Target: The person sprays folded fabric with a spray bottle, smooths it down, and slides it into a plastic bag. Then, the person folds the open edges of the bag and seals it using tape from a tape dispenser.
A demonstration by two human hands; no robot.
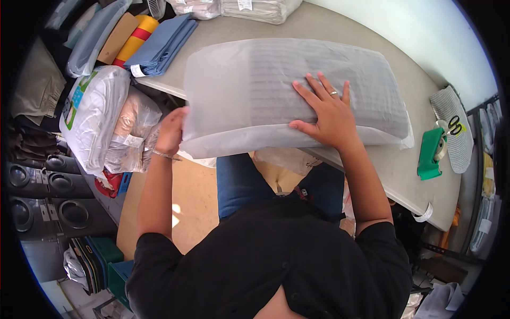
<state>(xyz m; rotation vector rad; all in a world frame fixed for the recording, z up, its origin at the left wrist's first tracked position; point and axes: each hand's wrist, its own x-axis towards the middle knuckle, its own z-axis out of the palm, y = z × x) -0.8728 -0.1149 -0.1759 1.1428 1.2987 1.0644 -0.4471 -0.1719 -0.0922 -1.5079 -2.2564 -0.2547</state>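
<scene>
A large bundle in translucent whitish plastic lies across the table, with a grey striped folded item showing dimly through the wrap. My left hand is closed on the plastic at the bundle's left edge, near the front corner. Spread flat on top of the bundle, right of its middle, is my right hand, a ring on one finger. Along the front, the plastic forms a loose folded strip hanging slightly over the table edge.
The table holds a green tape dispenser, black scissors and a grey knitted cloth at right. Folded blue cloth lies at back left. Bagged items are stacked left, beyond the table edge.
</scene>
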